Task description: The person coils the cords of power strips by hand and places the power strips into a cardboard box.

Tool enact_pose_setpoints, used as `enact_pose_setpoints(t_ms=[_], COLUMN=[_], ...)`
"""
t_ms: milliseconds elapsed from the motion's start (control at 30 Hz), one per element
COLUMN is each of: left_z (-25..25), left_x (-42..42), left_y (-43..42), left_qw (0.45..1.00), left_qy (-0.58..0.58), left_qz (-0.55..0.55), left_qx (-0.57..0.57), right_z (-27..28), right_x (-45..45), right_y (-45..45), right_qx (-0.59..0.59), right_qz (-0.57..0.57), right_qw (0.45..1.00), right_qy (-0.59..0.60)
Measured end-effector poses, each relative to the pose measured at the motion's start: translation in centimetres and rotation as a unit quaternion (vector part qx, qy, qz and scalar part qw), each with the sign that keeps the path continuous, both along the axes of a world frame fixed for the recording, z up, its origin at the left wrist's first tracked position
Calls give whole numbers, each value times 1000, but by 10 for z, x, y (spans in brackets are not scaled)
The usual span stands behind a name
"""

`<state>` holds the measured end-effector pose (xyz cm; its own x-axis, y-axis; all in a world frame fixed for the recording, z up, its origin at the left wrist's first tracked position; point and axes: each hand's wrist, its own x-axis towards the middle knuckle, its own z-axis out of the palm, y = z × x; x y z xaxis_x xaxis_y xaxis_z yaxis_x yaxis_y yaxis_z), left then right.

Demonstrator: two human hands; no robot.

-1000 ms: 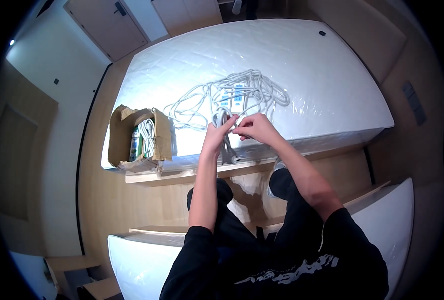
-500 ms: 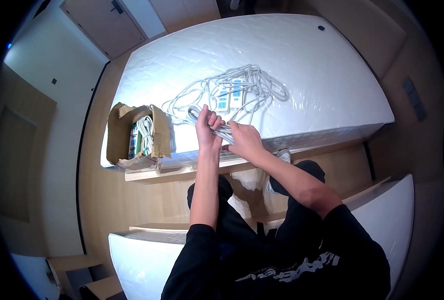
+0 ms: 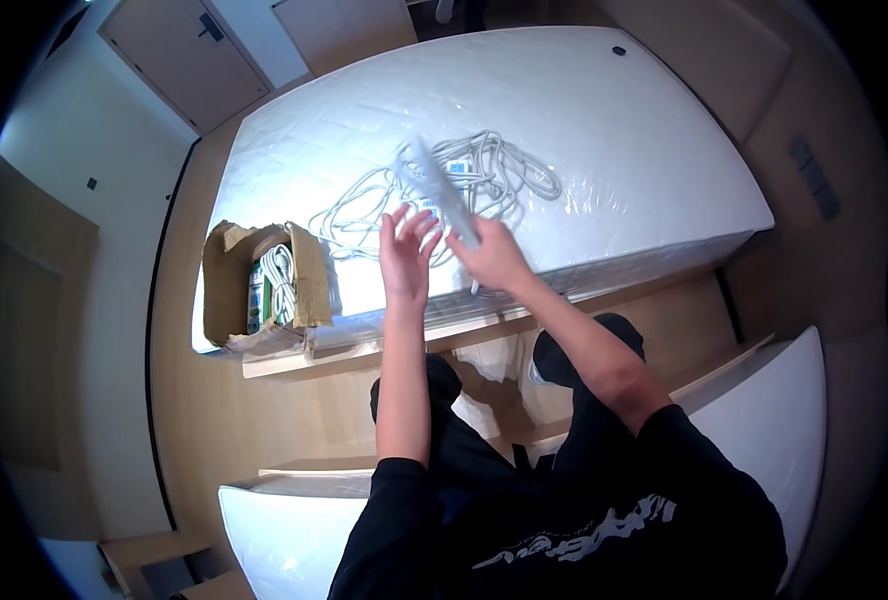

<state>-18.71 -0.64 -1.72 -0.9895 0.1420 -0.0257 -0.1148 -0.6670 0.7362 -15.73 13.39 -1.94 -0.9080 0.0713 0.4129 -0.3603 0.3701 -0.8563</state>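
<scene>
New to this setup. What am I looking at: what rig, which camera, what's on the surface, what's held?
There's no robot here: these are a person's own two bare hands, filmed by one camera worn on the head, looking forward and down. That's why the arms reach in from the bottom.

The surface is a white mattress. On it lie loose grey cables, partly covering what look like power strips. At the left end is an open cardboard box with a coiled white cable inside.

The right hand grips a pale bundle, motion-blurred but probably folded cable. The left hand is open beside it, seemingly holding nothing.
</scene>
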Motion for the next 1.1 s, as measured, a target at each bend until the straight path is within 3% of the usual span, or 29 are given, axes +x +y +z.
enact_pose_setpoints(t_ms=[33,67,133,167,233,267,333,400,467,500,533,600,633,667,733,800,1000,1067,1100], left_z=[-15,-31,-43,-48,-43,-39,-22,-47,-65,-52,-40,-25,-27,-28,-15,-25,-36,-30,-27], left_x=[-3,-5,-1,-1,6,7,2,-15,-22,-16,-11,-3,-6,-3,6,4,8,19,21], left_y=[3,9,22,27,38,40,42,30,24,25,25,27,25,29,38,43,31,45,51], left_qw=[994,987,963,947,927,928,928,920,902,936,937,987,991,990,984,975,947,967,980], left_qy=[-69,-115,-260,-281,-267,-267,-245,-289,-169,-161,-161,-106,-53,-55,-36,-51,-140,-158,-153], left_qz=[26,19,-77,-153,-245,-242,-241,-203,-268,-223,-222,-117,-118,-121,-50,-22,-187,-58,-26], left_qx=[-80,-107,-1,31,96,99,141,168,294,218,218,28,-40,-41,-169,-216,-220,-192,-125], right_z=[10,21,29,28,27,25,17,9,6,4,1,-3,-3,-4,-10,-14,-14,-30,-33], right_x=[0,4,6,7,9,10,9,9,9,8,6,4,5,8,9,9,18,20,24], right_y=[8,19,34,40,46,48,48,42,35,33,32,33,33,30,26,20,10,5,5], right_qx=[-131,-189,-364,-360,-578,-576,-616,-600,-485,-488,-488,-483,-485,-438,-327,-292,-300,-337,-331], right_qz=[45,64,129,132,255,257,370,370,248,223,224,147,146,143,126,138,129,114,115], right_qw=[984,971,914,914,754,754,656,665,759,759,759,770,770,805,863,866,834,821,824], right_qy=[-115,-135,-127,-131,-180,-183,-231,-247,-357,-370,-370,-389,-389,-373,-363,-381,-445,-446,-445])
